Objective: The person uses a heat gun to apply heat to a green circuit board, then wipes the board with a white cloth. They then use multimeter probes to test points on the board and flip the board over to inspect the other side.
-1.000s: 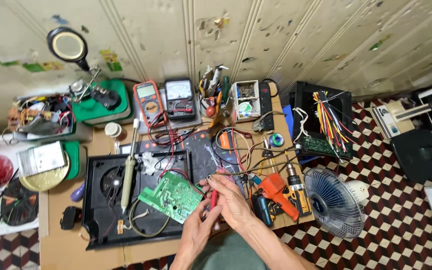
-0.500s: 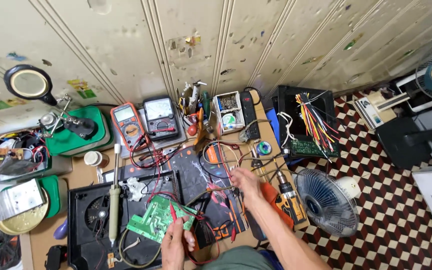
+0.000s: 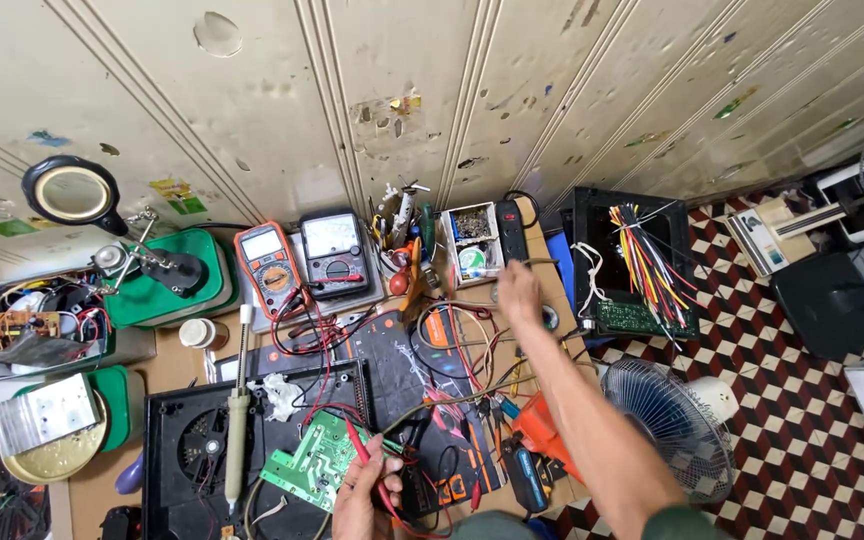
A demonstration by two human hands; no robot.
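We see the scene in bright, even daylight with no single strong source; shadows under the clutter around our hands are soft and short. Our right hand (image 3: 518,292), stretched away from us, is smeared by motion blur, while our left hand (image 3: 364,492) close to us stays fairly sharp. The wide lens bows the wall's lines (image 3: 332,110) beyond the hands. A pale sheen lies on the magnifier lens (image 3: 71,193) far left.
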